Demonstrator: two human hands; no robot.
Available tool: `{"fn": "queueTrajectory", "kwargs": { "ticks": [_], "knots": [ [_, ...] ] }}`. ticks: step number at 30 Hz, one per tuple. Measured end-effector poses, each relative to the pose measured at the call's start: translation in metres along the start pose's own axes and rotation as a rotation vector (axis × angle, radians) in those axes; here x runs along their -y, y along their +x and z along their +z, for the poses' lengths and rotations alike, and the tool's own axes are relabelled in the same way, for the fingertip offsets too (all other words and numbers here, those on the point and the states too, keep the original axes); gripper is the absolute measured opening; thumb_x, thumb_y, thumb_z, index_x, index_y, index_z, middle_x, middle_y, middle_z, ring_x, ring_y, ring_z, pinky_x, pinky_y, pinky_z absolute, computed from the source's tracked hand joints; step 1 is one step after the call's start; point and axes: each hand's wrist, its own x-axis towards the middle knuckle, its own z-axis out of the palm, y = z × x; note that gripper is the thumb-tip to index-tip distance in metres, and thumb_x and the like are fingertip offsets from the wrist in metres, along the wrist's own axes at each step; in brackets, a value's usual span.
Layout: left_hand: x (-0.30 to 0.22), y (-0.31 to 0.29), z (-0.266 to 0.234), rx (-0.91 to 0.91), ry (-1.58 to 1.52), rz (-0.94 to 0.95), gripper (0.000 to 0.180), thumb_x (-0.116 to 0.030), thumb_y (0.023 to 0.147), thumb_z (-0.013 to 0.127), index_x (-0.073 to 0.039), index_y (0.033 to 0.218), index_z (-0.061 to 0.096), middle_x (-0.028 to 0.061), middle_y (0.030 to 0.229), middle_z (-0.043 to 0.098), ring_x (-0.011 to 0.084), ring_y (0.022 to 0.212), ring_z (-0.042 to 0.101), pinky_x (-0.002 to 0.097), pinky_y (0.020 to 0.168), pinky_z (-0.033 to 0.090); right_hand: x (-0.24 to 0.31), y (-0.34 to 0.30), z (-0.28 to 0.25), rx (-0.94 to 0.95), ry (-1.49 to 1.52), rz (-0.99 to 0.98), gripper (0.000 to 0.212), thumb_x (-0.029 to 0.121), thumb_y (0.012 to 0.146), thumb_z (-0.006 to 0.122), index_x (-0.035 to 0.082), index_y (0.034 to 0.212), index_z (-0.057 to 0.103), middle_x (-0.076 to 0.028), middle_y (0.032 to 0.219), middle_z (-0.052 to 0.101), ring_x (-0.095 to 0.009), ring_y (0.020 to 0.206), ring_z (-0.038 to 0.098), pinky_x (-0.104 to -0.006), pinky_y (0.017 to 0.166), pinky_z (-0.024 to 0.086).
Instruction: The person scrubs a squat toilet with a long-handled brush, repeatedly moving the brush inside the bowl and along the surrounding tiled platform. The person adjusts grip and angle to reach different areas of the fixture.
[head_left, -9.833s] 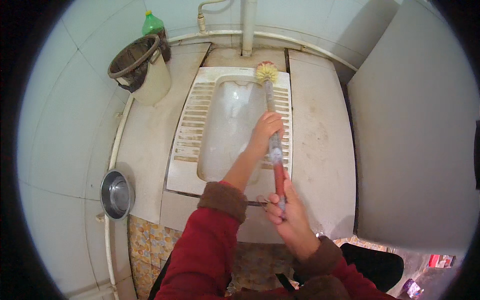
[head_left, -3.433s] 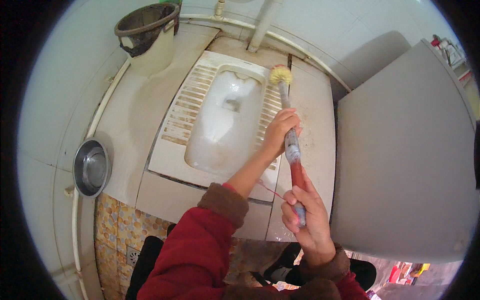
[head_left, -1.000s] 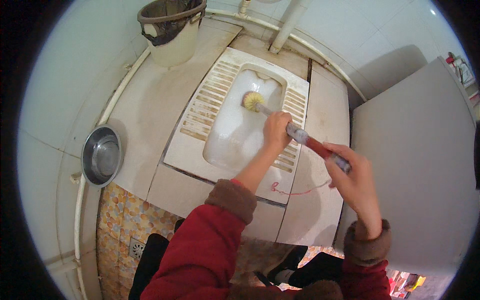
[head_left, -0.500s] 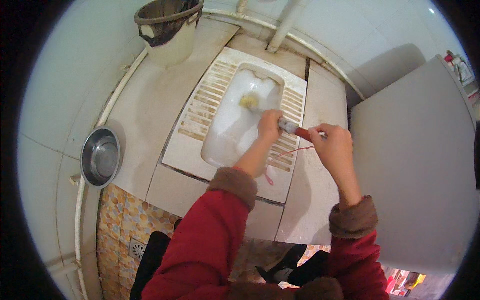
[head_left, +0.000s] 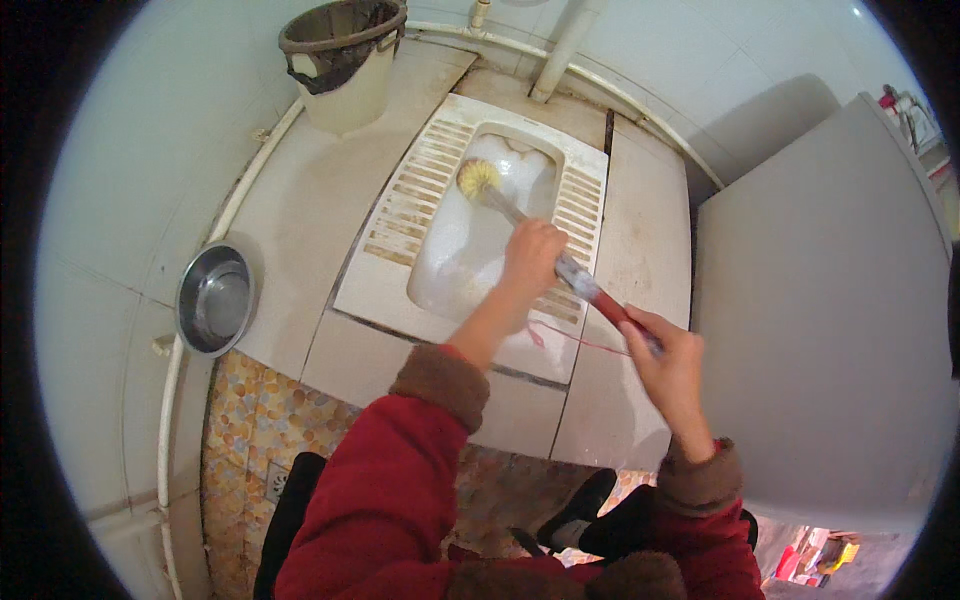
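Observation:
A toilet brush (head_left: pixel 510 208) with a round yellow bristle head lies slantwise across the white squat toilet (head_left: pixel 392 288). Its bristles touch the left inner wall of the basin. My left hand (head_left: pixel 533 258) is wrapped round the middle of the handle, above the basin. Farther back on the handle, my right hand (head_left: pixel 668 362) grips the red end, over the tiles right of the toilet. A thin pink cord (head_left: pixel 580 341) hangs from the handle end, its loop near the toilet's front right. Part of the handle is hidden under my fingers.
At the far left stands a bin (head_left: pixel 345 95) with a black liner. A steel basin (head_left: pixel 215 300) rests by the left wall and its white pipe (head_left: pixel 262 172). On the right, a tall grey panel (head_left: pixel 820 320) borders the platform. Patterned floor tiles (head_left: pixel 270 400) lie below the step.
The bristle head has moved left and slightly away, up to the basin's left wall. My right hand has come nearer to me, and the handle now slants more steeply.

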Motion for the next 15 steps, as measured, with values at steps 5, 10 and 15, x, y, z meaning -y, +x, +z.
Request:
{"fn": "queueTrajectory", "kwargs": {
  "ticks": [5, 10, 15],
  "knots": [
    [-0.098, -0.024, -0.032, 0.004, -0.051, -0.110, 0.013, -0.008, 0.064, 0.072, -0.010, 0.069, 0.061, 0.0108, 0.077, 0.063, 0.0350, 0.085, 0.060, 0.0473, 0.073, 0.044, 0.016, -0.042, -0.090, 0.045, 0.150, 0.158, 0.024, 0.018, 0.086, 0.077, -0.002, 0.101, 0.076, -0.019, 0.085, 0.074, -0.025, 0.077, 0.075, -0.0311, 0.072, 0.055],
    [-0.151, -0.052, -0.057, -0.015, -0.026, -0.199, 0.012, -0.009, 0.064, 0.073, -0.010, 0.068, 0.061, 0.0107, 0.072, 0.061, 0.0356, 0.078, 0.061, 0.0462, 0.071, 0.043, 0.043, -0.059, -0.136, -0.068, -0.098, 0.144, 0.029, 0.027, 0.086, 0.076, -0.002, 0.081, 0.075, -0.016, 0.067, 0.069, -0.027, 0.058, 0.068, -0.0351, 0.056, 0.048],
    [-0.156, -0.063, -0.074, -0.068, -0.021, -0.154, 0.011, -0.007, 0.064, 0.072, -0.010, 0.068, 0.062, 0.0116, 0.072, 0.062, 0.0365, 0.074, 0.061, 0.0466, 0.069, 0.044, 0.046, -0.088, -0.116, -0.258, -0.149, -0.029, 0.031, 0.024, 0.087, 0.075, -0.006, 0.078, 0.070, -0.019, 0.062, 0.063, -0.020, 0.050, 0.055, -0.0334, 0.055, 0.045]
  ]
}}
